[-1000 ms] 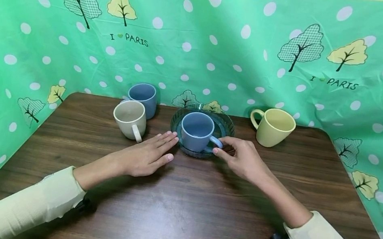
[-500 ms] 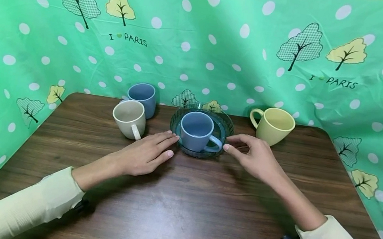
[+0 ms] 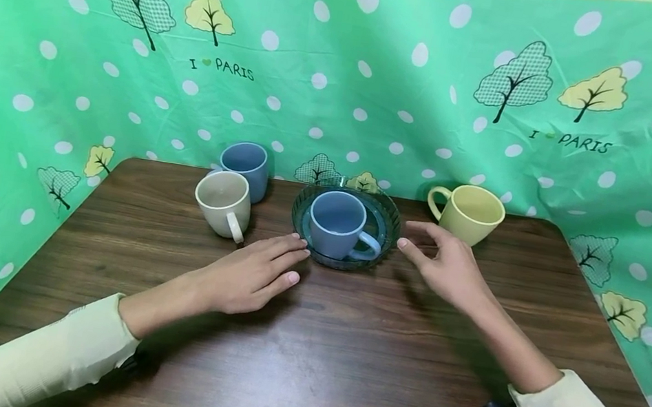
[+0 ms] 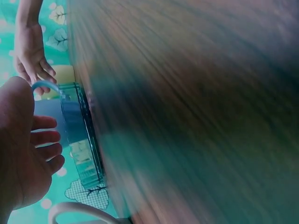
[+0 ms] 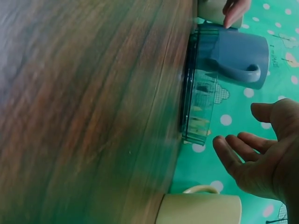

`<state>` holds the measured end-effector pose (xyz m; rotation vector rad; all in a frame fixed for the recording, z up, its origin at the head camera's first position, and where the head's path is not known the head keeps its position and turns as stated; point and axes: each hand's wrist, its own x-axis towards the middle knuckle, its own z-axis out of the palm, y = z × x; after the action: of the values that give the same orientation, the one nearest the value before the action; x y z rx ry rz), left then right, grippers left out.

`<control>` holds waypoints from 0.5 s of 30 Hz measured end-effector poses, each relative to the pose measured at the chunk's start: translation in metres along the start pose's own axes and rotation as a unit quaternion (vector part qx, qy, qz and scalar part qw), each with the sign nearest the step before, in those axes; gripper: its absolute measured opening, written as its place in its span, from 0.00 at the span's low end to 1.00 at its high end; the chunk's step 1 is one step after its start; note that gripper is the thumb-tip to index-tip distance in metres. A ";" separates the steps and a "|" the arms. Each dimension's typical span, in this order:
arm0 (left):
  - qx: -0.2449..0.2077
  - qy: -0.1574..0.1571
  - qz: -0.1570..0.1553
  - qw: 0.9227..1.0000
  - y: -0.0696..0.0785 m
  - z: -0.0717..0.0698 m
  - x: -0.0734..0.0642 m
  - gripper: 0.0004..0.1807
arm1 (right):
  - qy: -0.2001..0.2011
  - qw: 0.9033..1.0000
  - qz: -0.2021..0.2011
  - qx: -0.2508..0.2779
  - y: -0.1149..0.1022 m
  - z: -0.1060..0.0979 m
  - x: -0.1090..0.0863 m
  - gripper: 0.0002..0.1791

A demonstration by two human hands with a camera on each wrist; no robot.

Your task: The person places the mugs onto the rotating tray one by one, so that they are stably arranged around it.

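Observation:
A blue mug (image 3: pixel 336 222) stands upright inside a clear teal glass dish (image 3: pixel 386 240), its handle pointing to the front right. My left hand (image 3: pixel 256 274) is stretched out palm down, its fingertips right at the dish's front left rim. To the right of the dish my right hand (image 3: pixel 449 262) holds nothing; its thumb and fingers are loosely spread, apart from the mug handle. In the right wrist view a gap shows between the right hand (image 5: pixel 261 149) and the glass dish (image 5: pixel 201 112).
A white mug (image 3: pixel 222 203) stands left of the dish, partly hiding a second blue mug (image 3: pixel 246 164) behind it. A yellow mug (image 3: pixel 471 213) is at the back right, just beyond my right hand. Green patterned cloth (image 3: pixel 323 43) hangs around the brown wooden table (image 3: pixel 303 367).
My right hand has let go of the blue mug's handle and drawn back to the right. The left hand has shifted slightly towards me. The mug stays in the dish.

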<state>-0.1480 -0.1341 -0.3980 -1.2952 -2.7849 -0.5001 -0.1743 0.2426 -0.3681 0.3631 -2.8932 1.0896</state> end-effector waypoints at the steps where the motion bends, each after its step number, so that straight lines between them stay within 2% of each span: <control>1: 0.000 -0.002 0.003 1.000 0.001 0.000 0.000 0.30 | 0.002 1.000 0.001 -0.004 0.001 -0.001 0.000 0.31; 8: 0.002 -0.031 0.017 0.999 0.013 0.001 -0.001 0.30 | 0.015 1.000 0.004 -0.016 0.011 -0.009 -0.003 0.30; 15: 0.010 -0.046 0.027 0.999 0.020 0.002 0.001 0.31 | 0.041 0.999 0.008 -0.015 0.023 -0.022 -0.008 0.28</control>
<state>-0.1338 -0.1211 -0.3941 -1.4209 -2.8114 -0.4200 -0.1733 0.2750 -0.3670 0.2870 -2.8424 1.0363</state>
